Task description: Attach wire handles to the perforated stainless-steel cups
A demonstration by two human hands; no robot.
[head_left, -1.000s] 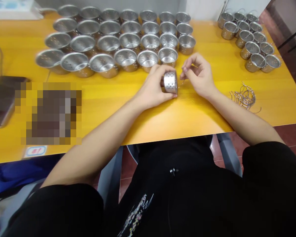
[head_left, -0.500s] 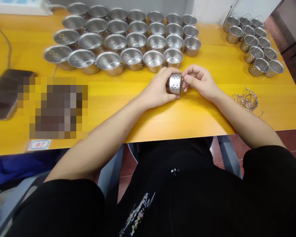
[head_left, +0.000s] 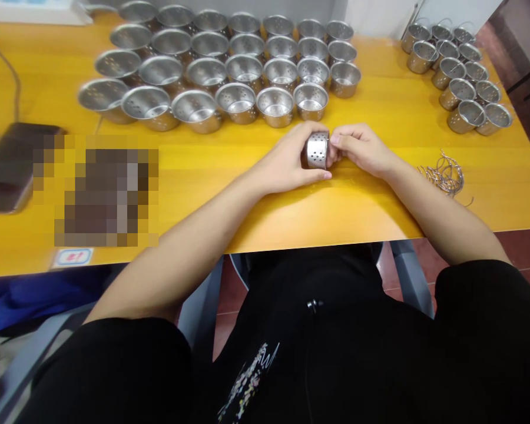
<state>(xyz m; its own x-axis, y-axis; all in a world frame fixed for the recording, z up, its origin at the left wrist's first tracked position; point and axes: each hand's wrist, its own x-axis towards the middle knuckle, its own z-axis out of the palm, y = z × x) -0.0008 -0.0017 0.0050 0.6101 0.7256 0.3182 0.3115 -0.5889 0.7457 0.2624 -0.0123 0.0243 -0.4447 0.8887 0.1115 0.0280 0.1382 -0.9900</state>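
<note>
My left hand (head_left: pixel 290 158) holds a small perforated metal cup (head_left: pixel 318 151) on its side above the table, its open end turned right. The fingers lie over the cup and the thumb stretches along below it. At the cup's rim, my right hand (head_left: pixel 363 148) is closed in a pinch; whatever its fingertips hold is hidden. Beyond both hands stand several rows of similar perforated cups (head_left: pixel 275 108), upright and without visible handles. To the right lies a small pile of curved wire handles (head_left: pixel 451 176).
Several cups with wire handles (head_left: pixel 465 116) stand in rows at the table's far right. On the left lie a dark phone-like slab (head_left: pixel 20 168), a blurred-out object (head_left: pixel 103 197) and a small label (head_left: pixel 73 257). The yellow table's (head_left: pixel 282 227) front edge runs close to my body.
The cup and both hands have shifted slightly right in the picture. My left thumb has straightened out below the cup, and my right fingertips stay at its rim.
</note>
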